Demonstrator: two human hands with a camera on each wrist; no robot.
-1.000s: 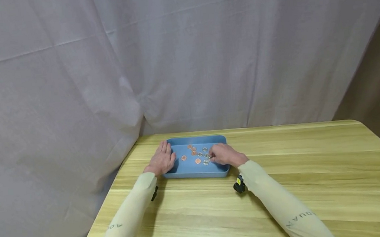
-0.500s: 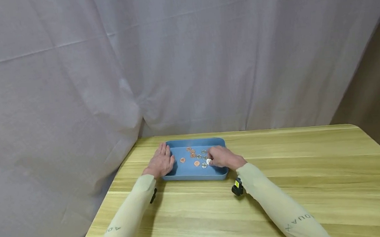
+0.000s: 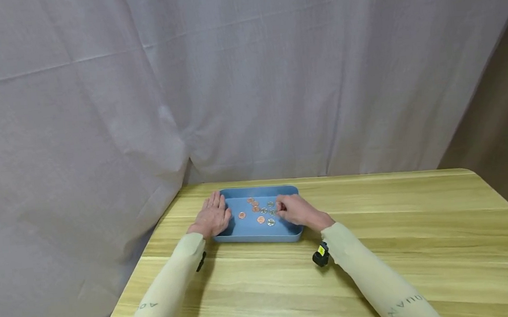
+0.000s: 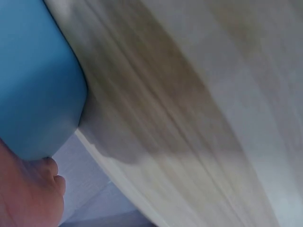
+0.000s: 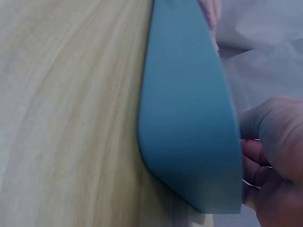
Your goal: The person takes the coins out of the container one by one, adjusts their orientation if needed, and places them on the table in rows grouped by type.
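Two hands at a blue tray (image 3: 242,234) of coins (image 3: 260,211)

Left hand (image 3: 212,217) lies flat on the tray's left rim, near the table's (image 3: 420,225) far-left corner. Right hand (image 3: 297,210) has curled fingers among the coins; its grip can't be told. Sleeve lettering reads partly "AQUA".

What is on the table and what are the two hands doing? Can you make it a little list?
table: light wooden table
tray: blue tray near the table's far left corner
coins: copper and silver coins scattered inside the tray
left hand: left hand rests flat on the tray's left edge
right hand: right hand reaches into the tray, fingers curled at the coins; whether it pinches one cannot be told
background: grey curtain
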